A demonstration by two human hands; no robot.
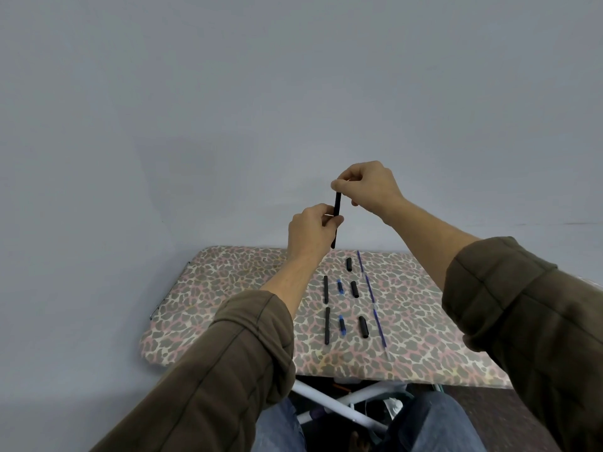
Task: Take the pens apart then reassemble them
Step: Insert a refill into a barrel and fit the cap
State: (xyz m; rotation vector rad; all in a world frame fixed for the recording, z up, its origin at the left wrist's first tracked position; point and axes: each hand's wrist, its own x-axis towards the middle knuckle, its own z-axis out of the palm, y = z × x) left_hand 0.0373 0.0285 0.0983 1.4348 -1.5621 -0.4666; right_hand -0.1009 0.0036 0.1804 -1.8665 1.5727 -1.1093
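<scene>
Black and slim, a plastic pen [337,203] stands nearly upright in the air, clamped between both hands. The left hand [311,231] curls its fingers round the lower half. The right hand [367,187], just above it, pinches the top end. The two hands are close together but apart.

Below the hands, nearer the person, is a table [228,288] covered in leopard-print cloth, with loose parts laid out in columns. Under the left hand, just right of its forearm, lie two long black barrels [325,289], one behind the other. To their right are two short blue pieces [340,286], then three short black caps [354,289]. Farthest right, below the right hand, thin blue refills [370,291] run end to end in one slanting line; their number cannot be told.

Brown sleeves [228,370] cover both forearms, and the left one hides part of the table's near edge. Under that edge show white folding legs [342,401] and knees in blue jeans [434,425]. A plain grey wall [293,93] rises behind the hands.
</scene>
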